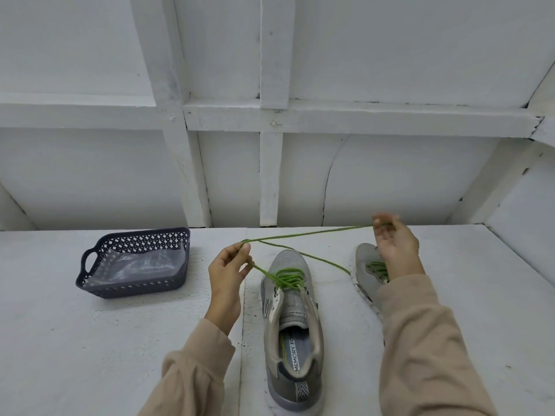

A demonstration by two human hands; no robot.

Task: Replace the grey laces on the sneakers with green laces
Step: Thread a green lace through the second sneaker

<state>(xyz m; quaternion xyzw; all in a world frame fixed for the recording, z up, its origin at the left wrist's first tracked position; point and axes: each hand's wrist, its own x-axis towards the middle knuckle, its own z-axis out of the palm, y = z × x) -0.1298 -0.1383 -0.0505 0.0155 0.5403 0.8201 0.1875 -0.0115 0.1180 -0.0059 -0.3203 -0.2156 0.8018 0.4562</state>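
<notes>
Centre of the table (120,340), the sneaker (292,313) sits with its toe far and its heel near, and its green lace (306,234) is threaded across the eyelets. The left hand (229,267) is just left of the toe, thumb and fingers pinched on the lace where a strand rises from the upper eyelets. From that pinch one strand runs taut out to the right hand (395,243), raised at the far right with its fingers curled over the strand. They are blurred, but the line is tight, so I judge it gripped. Another strand slopes down to the right, towards the second sneaker (365,265), which lies partly under the right forearm and shows green lacing too. Over on the left, a dark basket (132,288) holds a clear plastic bag (141,262).

The lace looks light, thin and limp, straight only under tension, and likely to slide through a loose pinch. It is best taken between fingertip pads, near the tips or just above the eyelets. The sneaker may shift under a hard tug, so pull both ends evenly.
</notes>
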